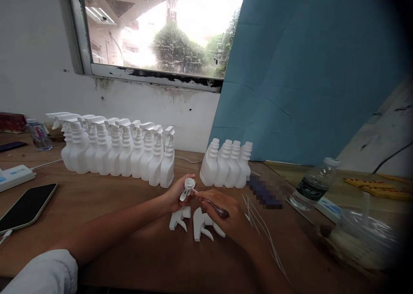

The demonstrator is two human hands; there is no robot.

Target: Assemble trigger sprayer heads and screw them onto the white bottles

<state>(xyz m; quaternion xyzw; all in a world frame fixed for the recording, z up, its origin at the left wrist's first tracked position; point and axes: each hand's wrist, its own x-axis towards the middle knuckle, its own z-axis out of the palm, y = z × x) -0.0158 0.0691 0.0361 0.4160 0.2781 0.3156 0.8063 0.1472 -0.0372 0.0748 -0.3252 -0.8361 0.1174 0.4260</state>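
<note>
My left hand point(177, 195) is closed around a white spray head point(188, 186), its round collar turned up toward me. In my right hand point(226, 212) is a screwdriver-like tool with a dark reddish handle point(220, 211); its thin tip touches or nearly touches the collar. Below my hands, white trigger heads point(199, 225) lie on the brown table point(135, 251), one partly hidden by my right hand. A long row of white bottles with spray heads point(127, 150) stands at the back left. Several bottles without heads point(226, 165) stand behind my right hand.
Thin white tubes point(263, 225) lie to the right. Farther right are a water bottle point(311, 186) and a lidded plastic cup point(361, 238). On the left are a phone point(27, 205), a power strip point(16, 177) and another bottle point(38, 134). A wall with a window stands behind.
</note>
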